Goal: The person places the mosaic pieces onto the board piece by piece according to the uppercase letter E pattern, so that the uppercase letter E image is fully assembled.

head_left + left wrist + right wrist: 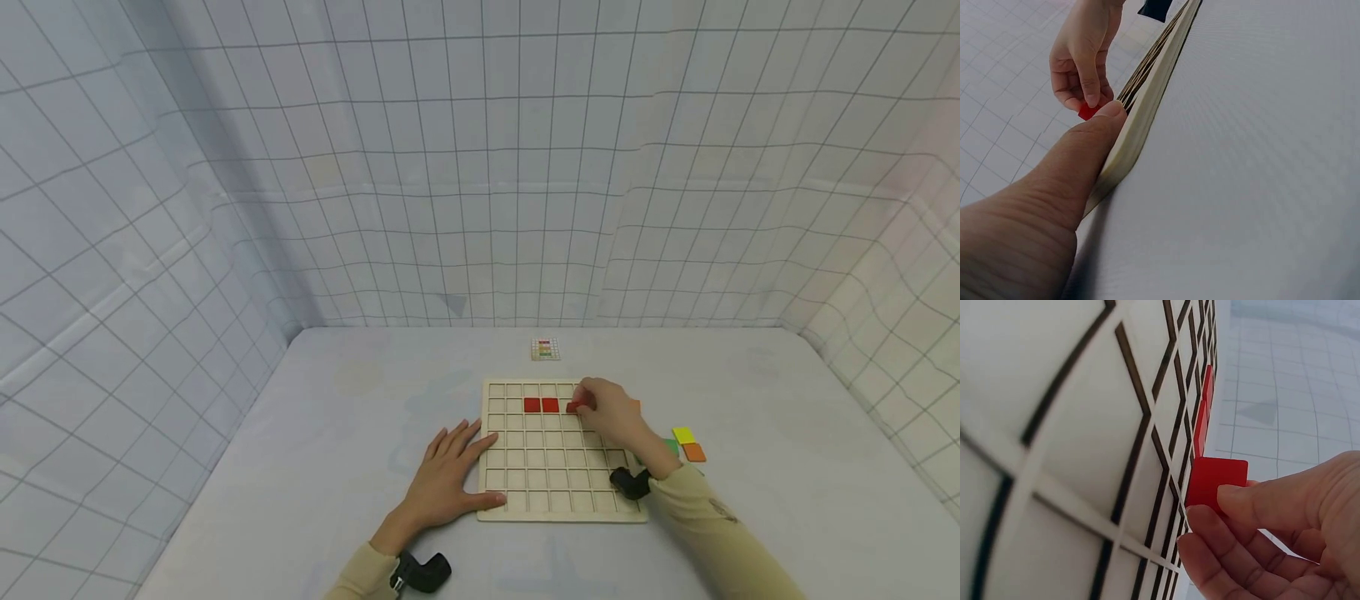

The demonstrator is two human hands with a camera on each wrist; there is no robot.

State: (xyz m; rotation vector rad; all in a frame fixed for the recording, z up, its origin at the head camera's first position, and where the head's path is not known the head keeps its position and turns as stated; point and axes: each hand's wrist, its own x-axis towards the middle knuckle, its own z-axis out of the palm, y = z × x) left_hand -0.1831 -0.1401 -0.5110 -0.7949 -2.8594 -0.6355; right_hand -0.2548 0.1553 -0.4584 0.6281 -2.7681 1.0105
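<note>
A square wooden grid board [536, 458] lies on the table, its cells framed by thin raised strips. Two red tiles [541, 405] sit side by side in a row near its far edge. My right hand [611, 412] pinches a third red tile [1213, 481] between thumb and fingers, tilted over the board just right of those two. My left hand [441, 482] lies with fingers spread at the board's left side, its thumb and index fingertip over the edge. In the left wrist view the left thumb [1082, 150] rests along the board's rim.
Right of the board lie a yellow tile [683, 436], an orange tile [694, 452] and a green tile [671, 447], partly behind the right forearm. A small card with a coloured grid pattern [545, 349] lies beyond the board. Grid-lined white curtains [480, 208] surround the table.
</note>
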